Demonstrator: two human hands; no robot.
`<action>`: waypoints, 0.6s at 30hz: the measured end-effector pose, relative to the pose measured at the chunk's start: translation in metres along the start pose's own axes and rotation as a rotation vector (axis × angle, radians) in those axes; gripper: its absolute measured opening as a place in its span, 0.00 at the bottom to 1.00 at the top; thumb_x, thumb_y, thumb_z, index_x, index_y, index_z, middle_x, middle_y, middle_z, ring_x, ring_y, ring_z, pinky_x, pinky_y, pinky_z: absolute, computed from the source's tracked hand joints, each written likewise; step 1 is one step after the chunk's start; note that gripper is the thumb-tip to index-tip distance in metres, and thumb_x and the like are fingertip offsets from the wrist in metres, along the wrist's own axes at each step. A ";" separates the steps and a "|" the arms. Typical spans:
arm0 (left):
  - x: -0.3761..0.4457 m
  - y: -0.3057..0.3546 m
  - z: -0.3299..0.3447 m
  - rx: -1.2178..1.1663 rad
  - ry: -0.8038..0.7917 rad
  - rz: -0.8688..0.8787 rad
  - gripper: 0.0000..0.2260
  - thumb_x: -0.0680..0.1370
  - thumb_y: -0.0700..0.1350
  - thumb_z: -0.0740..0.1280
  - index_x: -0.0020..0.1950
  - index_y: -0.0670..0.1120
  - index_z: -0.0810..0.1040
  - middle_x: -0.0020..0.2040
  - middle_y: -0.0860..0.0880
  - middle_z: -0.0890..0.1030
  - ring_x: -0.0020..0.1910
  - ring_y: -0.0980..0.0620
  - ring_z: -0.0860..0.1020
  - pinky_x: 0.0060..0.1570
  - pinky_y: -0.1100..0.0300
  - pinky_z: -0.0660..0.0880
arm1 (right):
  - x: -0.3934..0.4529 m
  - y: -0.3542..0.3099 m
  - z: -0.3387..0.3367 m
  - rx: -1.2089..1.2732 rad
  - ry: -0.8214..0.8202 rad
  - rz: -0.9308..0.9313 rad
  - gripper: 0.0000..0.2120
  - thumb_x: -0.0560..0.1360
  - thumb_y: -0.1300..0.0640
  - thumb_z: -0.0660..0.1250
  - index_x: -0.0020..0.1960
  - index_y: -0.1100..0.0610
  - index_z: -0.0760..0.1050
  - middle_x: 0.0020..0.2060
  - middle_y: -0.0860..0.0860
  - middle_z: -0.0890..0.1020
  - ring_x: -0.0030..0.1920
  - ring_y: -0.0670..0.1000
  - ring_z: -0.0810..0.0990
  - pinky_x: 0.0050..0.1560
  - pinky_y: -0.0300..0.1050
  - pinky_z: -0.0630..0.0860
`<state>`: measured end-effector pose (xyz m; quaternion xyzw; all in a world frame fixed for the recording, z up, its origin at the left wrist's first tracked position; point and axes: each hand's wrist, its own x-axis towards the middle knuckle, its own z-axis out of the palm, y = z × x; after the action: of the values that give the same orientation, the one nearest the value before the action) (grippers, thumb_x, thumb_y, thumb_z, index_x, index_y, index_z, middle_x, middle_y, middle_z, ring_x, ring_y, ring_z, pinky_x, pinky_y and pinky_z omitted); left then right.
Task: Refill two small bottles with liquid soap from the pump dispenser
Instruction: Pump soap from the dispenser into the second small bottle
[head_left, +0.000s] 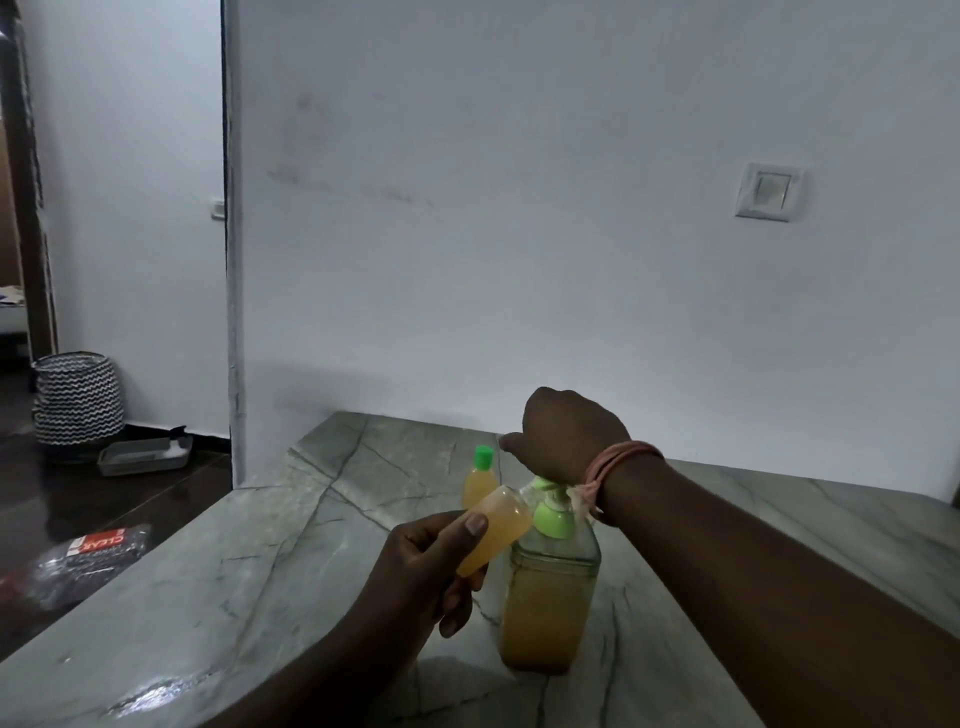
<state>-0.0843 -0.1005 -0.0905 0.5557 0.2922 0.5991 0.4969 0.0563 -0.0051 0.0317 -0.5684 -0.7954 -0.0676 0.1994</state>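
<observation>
Meanwhile, left fingers (470, 525) pinch 1 open bottle (493, 527); right hand (569, 434), seemingly clenched, hides the pump (551, 512).

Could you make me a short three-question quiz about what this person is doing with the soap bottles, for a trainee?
1. True or false: the small bottle in the left hand has its green cap on.
2. Where does the right hand rest? A) on the pump dispenser's green pump head B) on the wall switch C) flat on the marble counter
3. Fill in: the second small bottle, capped in green, stands on the counter just ____ the dispenser.

Key: 1 false, it is uncapped and tilted toward the pump. 2 A. 3 behind.
</observation>
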 end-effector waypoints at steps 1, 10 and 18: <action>0.001 0.000 0.000 -0.002 -0.003 -0.002 0.16 0.69 0.59 0.72 0.43 0.46 0.85 0.30 0.43 0.75 0.21 0.54 0.68 0.21 0.63 0.67 | 0.001 0.002 0.003 0.031 0.016 0.006 0.17 0.72 0.43 0.66 0.32 0.53 0.69 0.33 0.49 0.78 0.38 0.53 0.78 0.40 0.45 0.74; 0.000 0.000 -0.002 -0.004 0.005 -0.006 0.16 0.71 0.58 0.71 0.47 0.47 0.86 0.31 0.42 0.75 0.21 0.54 0.68 0.22 0.63 0.68 | -0.001 0.000 0.009 0.057 0.023 0.008 0.17 0.72 0.44 0.65 0.31 0.54 0.73 0.35 0.51 0.82 0.37 0.54 0.81 0.41 0.45 0.77; 0.002 -0.002 -0.004 0.012 -0.009 -0.005 0.17 0.71 0.58 0.71 0.47 0.45 0.85 0.32 0.42 0.75 0.22 0.54 0.67 0.22 0.63 0.68 | -0.005 -0.002 0.008 0.030 0.148 0.018 0.19 0.73 0.43 0.64 0.31 0.54 0.66 0.31 0.51 0.74 0.35 0.55 0.76 0.37 0.43 0.70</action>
<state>-0.0873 -0.0973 -0.0921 0.5607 0.2952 0.5935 0.4963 0.0538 -0.0077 0.0230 -0.5660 -0.7742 -0.0957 0.2668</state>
